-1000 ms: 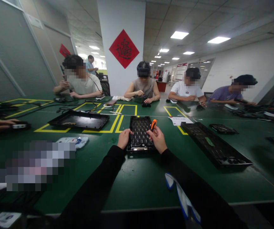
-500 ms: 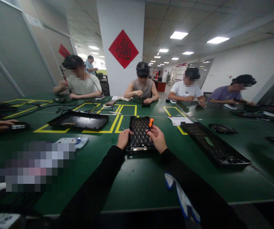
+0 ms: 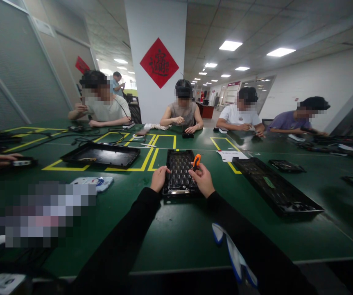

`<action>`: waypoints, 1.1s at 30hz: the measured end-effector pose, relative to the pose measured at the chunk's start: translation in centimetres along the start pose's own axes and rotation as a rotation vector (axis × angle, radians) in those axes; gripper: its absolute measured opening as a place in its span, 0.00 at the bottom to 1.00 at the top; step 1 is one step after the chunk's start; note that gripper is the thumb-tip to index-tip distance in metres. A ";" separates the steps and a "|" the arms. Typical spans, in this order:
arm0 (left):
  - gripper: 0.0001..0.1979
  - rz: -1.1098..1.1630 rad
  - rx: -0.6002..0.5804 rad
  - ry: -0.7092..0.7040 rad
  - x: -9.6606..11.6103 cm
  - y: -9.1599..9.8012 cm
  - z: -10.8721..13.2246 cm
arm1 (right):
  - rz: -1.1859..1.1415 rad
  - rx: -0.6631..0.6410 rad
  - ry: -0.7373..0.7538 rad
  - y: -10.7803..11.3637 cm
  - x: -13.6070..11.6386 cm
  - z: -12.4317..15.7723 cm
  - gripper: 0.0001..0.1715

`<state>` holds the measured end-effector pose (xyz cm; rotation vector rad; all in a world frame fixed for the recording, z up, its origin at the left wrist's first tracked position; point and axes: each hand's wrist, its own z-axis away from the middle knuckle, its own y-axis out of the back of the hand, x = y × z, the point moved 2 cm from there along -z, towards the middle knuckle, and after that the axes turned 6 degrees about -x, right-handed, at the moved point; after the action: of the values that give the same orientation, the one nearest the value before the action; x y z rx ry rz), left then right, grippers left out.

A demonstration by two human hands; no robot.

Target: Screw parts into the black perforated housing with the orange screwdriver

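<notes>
A black rectangular plastic housing lies on the table in front of me, its inside patterned with rows of small raised or recessed shapes. A shiny metallic strip runs along its near end. My left hand is closed on the housing's left edge. In my right hand is a screwdriver with an orange and black handle, tilted over the housing's right side. Its tip is too small and dark to make out.
A large black tray-like shell lies at left, and a long black shell at right. Beside it are a small black part and a paper sheet. A clear plastic packet lies left. Co-workers sit across the green table.
The screwdriver handle has shifted slightly to the right and changed its tilt, with my right fingers moving along. My left hand and the housing stay in place.
</notes>
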<state>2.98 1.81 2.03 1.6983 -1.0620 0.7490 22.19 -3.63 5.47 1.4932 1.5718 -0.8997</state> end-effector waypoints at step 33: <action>0.21 0.025 -0.007 0.012 -0.2 -0.1 -0.1 | -0.023 0.069 0.004 0.2 0.4 -0.1 0.25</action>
<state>2.97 1.93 1.88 1.6752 -1.0778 0.7693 22.38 -3.34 5.21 1.5291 1.5777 -0.9733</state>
